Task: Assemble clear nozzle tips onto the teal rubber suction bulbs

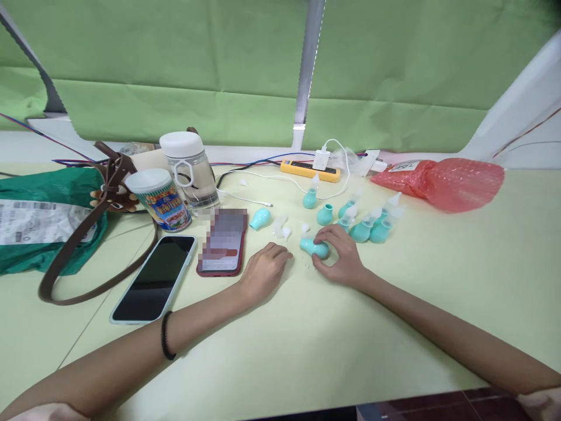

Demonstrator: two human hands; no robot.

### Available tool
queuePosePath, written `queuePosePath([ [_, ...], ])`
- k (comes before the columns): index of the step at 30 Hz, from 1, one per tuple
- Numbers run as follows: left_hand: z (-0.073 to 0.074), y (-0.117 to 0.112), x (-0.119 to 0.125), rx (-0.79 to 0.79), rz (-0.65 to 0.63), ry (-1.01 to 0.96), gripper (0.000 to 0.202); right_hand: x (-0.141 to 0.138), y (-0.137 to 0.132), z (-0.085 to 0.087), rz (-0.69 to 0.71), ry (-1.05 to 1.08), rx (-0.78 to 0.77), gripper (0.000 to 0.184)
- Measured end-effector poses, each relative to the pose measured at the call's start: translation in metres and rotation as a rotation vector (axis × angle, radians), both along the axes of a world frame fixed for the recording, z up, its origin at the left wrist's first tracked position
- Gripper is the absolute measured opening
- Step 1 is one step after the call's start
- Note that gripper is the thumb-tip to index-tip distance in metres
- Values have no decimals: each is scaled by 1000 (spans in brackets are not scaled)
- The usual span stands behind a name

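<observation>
My right hand (340, 256) curls its thumb and fingers around the wide end of a teal rubber bulb (314, 248), which lies on its side with its neck pointing left. On the table to its left rests my left hand (266, 270), fingers bent and drawn together, with nothing showing in them. Small clear plastic parts (280, 227) lie just beyond it, near another loose bulb (261, 218). An upright bulb with an open neck (325, 214) stands behind my right hand. Several teal bulbs with clear pointed tips, one at the right (380, 229), stand around there.
Two phones, one dark-screened (154, 280) and one red-cased (223, 242), lie left of my hands. Behind them stand a printed cup (160, 200) and a clear bottle (193, 175). A yellow power strip (310, 171), white cable, red plastic bag (464, 182), brown strap (74, 251) and green parcel (48, 181) surround the work.
</observation>
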State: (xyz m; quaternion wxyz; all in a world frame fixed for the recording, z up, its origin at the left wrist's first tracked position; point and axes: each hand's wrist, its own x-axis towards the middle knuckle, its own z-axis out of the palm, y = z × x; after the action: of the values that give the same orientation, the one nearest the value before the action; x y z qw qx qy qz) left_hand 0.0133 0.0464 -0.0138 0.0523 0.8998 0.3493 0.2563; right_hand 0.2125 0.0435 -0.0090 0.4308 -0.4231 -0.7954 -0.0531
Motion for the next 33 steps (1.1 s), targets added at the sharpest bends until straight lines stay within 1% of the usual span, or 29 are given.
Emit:
queuePosePath([
  [3,-1,1,-1,-13,-1,-127,19,-2,-4,0,-13,-39,126,21],
  [6,-1,2,-2,-14,-4,-194,17,-3,-11,1,102,-185,229,10],
  [7,0,3,-2,-5,-7,-211,16,-4,-14,1,134,-259,237,6],
  [8,1,3,-2,10,-15,-241,15,-4,-17,0,137,-331,225,5],
  [11,4,2,-2,61,-65,-360,14,-5,-21,-1,25,-469,141,11],
  [13,4,1,-3,62,-96,-409,16,-5,-22,-3,-24,-481,116,15],
  [16,5,0,-4,49,-115,-460,16,-6,-20,-3,-6,-377,156,14],
  [18,5,-1,-3,53,-108,-499,15,-8,-17,0,3,-324,161,15],
  [19,5,0,-3,53,-102,-515,14,-9,-15,3,-9,-319,145,17],
  [21,6,0,-2,45,-84,-530,13,-11,-11,8,-66,-334,63,29],
  [23,7,1,-1,18,-59,-525,13,-12,-5,12,-124,-347,-67,42],
  [24,7,1,-1,2,-42,-523,13,-13,-1,14,-135,-351,-142,44],
  [26,8,2,-1,-31,-16,-518,13,-13,5,14,-127,-347,-275,38],
  [28,8,1,-1,-68,-28,-512,14,-13,10,12,-108,-316,-367,29],
  [30,9,1,-1,-106,-47,-501,14,-13,14,11,-84,-256,-414,25],
  [33,9,-1,-1,-159,-31,-490,13,-14,16,12,-62,-161,-442,26],
])
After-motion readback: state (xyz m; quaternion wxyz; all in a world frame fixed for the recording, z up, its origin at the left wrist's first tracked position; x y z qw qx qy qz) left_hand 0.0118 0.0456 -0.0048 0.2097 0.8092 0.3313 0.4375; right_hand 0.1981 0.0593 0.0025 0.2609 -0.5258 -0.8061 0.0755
